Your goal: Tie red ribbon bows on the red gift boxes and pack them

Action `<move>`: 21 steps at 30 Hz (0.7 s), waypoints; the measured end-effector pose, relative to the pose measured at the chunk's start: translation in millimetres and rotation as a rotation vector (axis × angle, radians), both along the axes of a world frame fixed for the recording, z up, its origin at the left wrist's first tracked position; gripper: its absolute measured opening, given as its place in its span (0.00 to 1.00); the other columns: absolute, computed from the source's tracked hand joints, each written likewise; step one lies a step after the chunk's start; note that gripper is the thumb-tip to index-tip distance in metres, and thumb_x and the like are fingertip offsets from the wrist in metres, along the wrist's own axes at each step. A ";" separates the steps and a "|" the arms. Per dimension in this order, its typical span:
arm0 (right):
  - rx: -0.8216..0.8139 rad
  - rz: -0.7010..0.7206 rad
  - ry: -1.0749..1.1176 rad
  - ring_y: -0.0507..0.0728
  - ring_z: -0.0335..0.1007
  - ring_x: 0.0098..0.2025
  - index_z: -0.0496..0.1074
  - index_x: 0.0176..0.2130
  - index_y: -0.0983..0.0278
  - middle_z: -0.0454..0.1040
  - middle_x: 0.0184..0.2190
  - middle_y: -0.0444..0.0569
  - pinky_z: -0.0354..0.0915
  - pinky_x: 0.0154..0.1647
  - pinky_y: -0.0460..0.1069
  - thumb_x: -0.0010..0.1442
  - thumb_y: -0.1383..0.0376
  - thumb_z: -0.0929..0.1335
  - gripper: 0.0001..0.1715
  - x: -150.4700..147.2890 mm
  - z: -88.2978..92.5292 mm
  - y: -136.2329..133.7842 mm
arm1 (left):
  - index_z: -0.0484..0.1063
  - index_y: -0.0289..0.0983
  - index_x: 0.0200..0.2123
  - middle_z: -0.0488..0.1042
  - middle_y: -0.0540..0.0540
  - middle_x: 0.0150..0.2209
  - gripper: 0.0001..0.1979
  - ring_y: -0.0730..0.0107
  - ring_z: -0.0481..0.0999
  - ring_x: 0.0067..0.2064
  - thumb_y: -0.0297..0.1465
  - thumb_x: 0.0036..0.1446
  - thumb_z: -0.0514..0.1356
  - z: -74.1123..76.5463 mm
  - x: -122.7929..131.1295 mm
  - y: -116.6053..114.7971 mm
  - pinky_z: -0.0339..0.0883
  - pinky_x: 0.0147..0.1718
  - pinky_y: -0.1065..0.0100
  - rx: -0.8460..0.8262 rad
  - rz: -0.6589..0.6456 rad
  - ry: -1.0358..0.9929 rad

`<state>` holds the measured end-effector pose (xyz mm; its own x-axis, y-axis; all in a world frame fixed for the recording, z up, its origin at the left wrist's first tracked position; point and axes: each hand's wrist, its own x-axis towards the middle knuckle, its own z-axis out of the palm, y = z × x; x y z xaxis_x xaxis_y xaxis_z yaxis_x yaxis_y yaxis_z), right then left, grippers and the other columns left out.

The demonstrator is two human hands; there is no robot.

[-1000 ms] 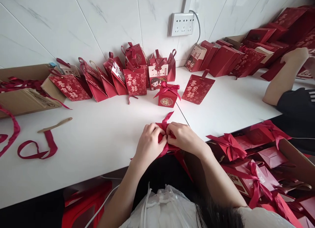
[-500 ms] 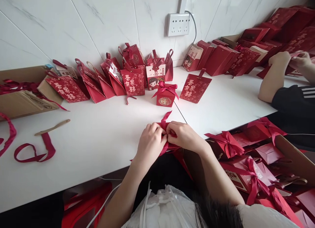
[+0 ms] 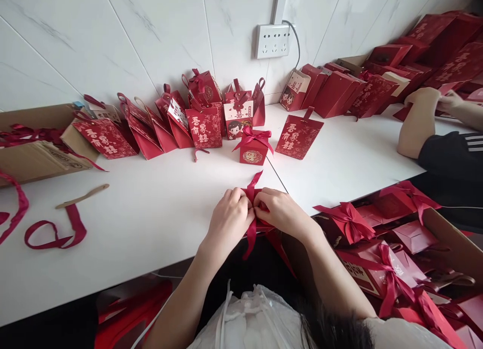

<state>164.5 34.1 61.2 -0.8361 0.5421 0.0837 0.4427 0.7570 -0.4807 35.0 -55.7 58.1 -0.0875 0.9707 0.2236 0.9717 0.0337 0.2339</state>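
At the table's front edge, my left hand [image 3: 233, 211] and my right hand [image 3: 281, 210] meet with fingers pinched on a dark red ribbon [image 3: 250, 241]. One ribbon end points up and away, and another hangs down toward my lap. Beneath my hands lies a red gift box [image 3: 260, 225], mostly covered by them. The ribbon's knot or loop is hidden by my fingers. Just beyond stands a small red gift box with a bow [image 3: 252, 151], upright. To its right a flat-fronted red box with white characters [image 3: 299, 136] leans slightly.
Red gift bags [image 3: 145, 125] line the tiled wall. A cardboard box of ribbon [image 3: 41, 155] is at left, near a wooden stick [image 3: 83, 195] and loose ribbon [image 3: 56, 238]. A carton of bowed boxes [image 3: 453, 238] is at lower right. A co-worker's arm [image 3: 418, 120] reaches in at right.
My hands have shifted slightly apart along the ribbon. Its lower end now hangs straight down, showing more of its length. The co-worker's hands have moved a little lower.
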 end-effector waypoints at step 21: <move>-0.251 0.011 0.324 0.49 0.59 0.26 0.67 0.29 0.63 0.66 0.26 0.41 0.59 0.28 0.44 0.54 0.73 0.66 0.06 8.7 -12.4 2.4 | 0.64 0.38 0.36 0.67 0.46 0.38 0.04 0.63 0.70 0.41 0.25 0.58 0.57 -7.7 -7.1 -6.0 0.70 0.40 0.62 0.128 -0.083 -0.195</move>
